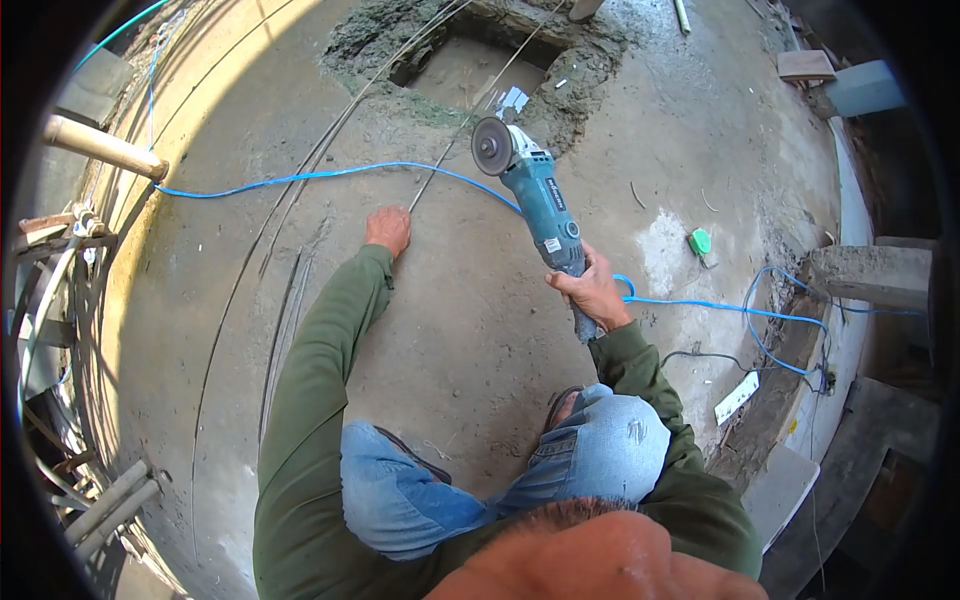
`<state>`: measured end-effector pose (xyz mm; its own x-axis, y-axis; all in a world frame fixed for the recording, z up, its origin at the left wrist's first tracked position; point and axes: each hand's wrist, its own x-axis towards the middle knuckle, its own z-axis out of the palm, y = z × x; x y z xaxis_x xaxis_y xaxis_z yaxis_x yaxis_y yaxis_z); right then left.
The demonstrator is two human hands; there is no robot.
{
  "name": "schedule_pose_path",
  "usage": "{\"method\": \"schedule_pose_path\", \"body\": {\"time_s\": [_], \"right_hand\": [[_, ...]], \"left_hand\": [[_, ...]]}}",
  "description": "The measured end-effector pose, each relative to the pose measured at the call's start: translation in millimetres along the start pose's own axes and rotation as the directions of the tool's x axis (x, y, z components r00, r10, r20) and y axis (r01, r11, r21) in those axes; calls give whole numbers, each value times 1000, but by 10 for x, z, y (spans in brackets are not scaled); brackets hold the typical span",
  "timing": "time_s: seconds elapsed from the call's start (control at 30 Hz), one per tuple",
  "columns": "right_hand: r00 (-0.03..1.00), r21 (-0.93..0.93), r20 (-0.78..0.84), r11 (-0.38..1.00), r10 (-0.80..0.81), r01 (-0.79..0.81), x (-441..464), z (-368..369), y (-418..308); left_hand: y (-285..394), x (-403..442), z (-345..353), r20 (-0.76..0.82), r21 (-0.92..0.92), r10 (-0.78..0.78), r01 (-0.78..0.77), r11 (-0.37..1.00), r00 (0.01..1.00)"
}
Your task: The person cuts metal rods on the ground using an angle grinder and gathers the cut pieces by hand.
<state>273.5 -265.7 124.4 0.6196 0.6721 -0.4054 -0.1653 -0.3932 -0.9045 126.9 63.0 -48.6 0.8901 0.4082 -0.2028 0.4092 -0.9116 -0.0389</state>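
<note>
your right hand (590, 290) is wrapped round the grinder (545, 205) at upper centre, its disc (491, 147) pointing up-frame. your left hand (389, 230) meets the rod (433, 172) just left of centre; i can't tell if it grips. should the rod roll or spring, the disc could snatch and kick toward that hand. the blue cord (330, 174) passes below the disc in view, so a low swing could nick it; one-handed control makes either likelier.

Tan pole (105, 147), green object (699, 241) (small)
</note>
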Motion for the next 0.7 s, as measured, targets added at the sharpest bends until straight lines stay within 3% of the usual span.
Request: {"method": "schedule_pose_path", "body": {"time_s": [0.17,0.3,0.47,0.57,0.7], "right_hand": [[993,-2,-31,993,-114,114,7,34,114],[995,70,44,994,-85,81,-98,88,-115],[965,75,62,966,-254,249,-25,96,121],[985,85,118,990,-125,115,-124,70,-33],[985,88,126,991,-115,105,-214,80,-157]], "left_hand": [[-372,-48,-6,-4,-53,50,-51,997,999],[-514,-232,-189,-9,-39,95,-96,995,995],[-871,-468,-75,7,-20,88,-88,996,996],[-856,-755,-231,33,-8,59,-59,998,998],[-909,-1180,-239,97,-1,48,-48,999,994]]}}
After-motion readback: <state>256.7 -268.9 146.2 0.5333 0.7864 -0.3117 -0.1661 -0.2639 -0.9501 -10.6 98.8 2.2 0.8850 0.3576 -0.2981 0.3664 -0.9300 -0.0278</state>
